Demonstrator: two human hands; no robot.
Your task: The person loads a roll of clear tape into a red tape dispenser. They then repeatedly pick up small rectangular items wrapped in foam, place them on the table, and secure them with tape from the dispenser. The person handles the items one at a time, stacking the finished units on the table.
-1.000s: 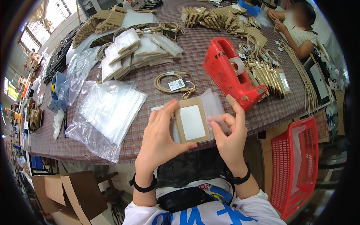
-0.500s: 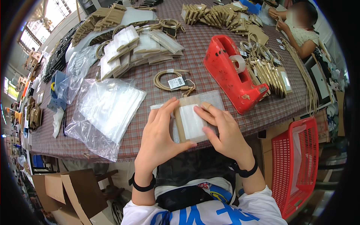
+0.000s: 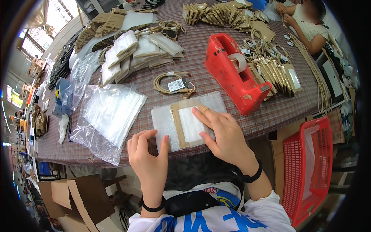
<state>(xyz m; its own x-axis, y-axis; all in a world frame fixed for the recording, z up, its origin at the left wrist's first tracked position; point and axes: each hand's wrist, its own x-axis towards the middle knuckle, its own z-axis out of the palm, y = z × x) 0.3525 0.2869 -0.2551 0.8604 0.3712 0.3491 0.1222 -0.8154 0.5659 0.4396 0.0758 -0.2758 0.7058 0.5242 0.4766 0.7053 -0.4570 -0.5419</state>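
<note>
Left hand (image 3: 148, 156): parted from the card holder, fingers curled, a gap between thumb and forefinger, nothing gripped; at the near left edge of the wrapping sheet (image 3: 164, 118), contact not certain. A second ago it lay along the holder's left side.

Right hand (image 3: 228, 135): spread, fingertips pressing on the sheet's folded right flap, which stood raised beside the holder and now lies across it.

Card holder (image 3: 176, 125): tan frame, pale window, flat on the sheet at the near edge of the worktop (image 3: 195, 58). Right part under the flap; left border bare, the sheet's left side spread out, so the wrapping looks half done.

Lanyard (image 3: 157, 83): tan, coiled just beyond the sheet, white tag (image 3: 176, 85) attached.

Worktop, checked cloth: red tape dispenser (image 3: 222, 58) to the right; clear bag (image 3: 79, 133) of white sheets to the left; pile of wrapped packets (image 3: 127, 44) behind; rows of tan holders (image 3: 214, 17) at the far side.

Room: co-worker (image 3: 307, 27) seated far right; red basket (image 3: 290, 166) below the right edge; cardboard box (image 3: 85, 197) lower left; barred window (image 3: 58, 15) upper left.
</note>
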